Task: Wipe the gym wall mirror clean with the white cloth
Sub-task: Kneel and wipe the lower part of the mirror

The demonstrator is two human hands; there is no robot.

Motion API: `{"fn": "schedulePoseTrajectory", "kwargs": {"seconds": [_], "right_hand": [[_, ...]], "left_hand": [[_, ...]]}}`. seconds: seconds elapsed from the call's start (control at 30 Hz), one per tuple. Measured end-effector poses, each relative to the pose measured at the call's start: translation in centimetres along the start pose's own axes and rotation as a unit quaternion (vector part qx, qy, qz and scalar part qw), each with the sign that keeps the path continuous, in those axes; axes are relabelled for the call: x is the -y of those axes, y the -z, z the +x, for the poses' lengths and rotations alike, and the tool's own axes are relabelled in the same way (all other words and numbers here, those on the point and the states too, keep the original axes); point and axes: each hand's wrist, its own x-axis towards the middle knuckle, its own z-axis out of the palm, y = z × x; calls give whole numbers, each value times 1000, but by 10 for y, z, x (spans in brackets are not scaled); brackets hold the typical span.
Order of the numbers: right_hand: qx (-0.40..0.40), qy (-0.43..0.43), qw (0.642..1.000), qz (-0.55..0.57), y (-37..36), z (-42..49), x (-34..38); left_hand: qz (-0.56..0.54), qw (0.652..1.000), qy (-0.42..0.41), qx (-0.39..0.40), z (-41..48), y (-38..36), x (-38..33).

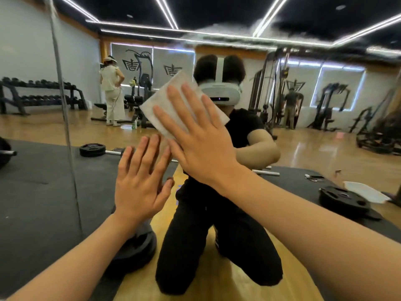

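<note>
My right grip (199, 144), fingers spread flat, presses the one white cloth (173, 94) against the wall mirror (32, 51). My left grip (141, 187), fingers straight, seems to rest on the glass just beside it.

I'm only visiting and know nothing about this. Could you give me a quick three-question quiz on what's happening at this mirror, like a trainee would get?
1. True or false: the right hand presses the white cloth against the mirror with straight fingers.
2. The left hand is: A) gripping the cloth; B) open, fingers straight, holding nothing; C) lifting a weight plate.
3. Fill in: in the picture, the cloth sits ___ than the left hand.
Key: 1 true; 2 B; 3 higher.
</note>
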Motion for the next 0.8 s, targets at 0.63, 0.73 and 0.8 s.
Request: {"fn": "schedulePoseTrajectory", "kwargs": {"seconds": [0.63, 0.73, 0.8], "right_hand": [[-21, -143, 989, 15, -26, -130, 36], [71, -67, 995, 13, -46, -206, 75], [103, -15, 995, -11, -46, -229, 74]], "left_hand": [[10, 1000, 7, 2, 0, -3, -3], [10, 1000, 7, -2, -1, -2, -3], [12, 1000, 7, -4, -2, -2, -3]]}}
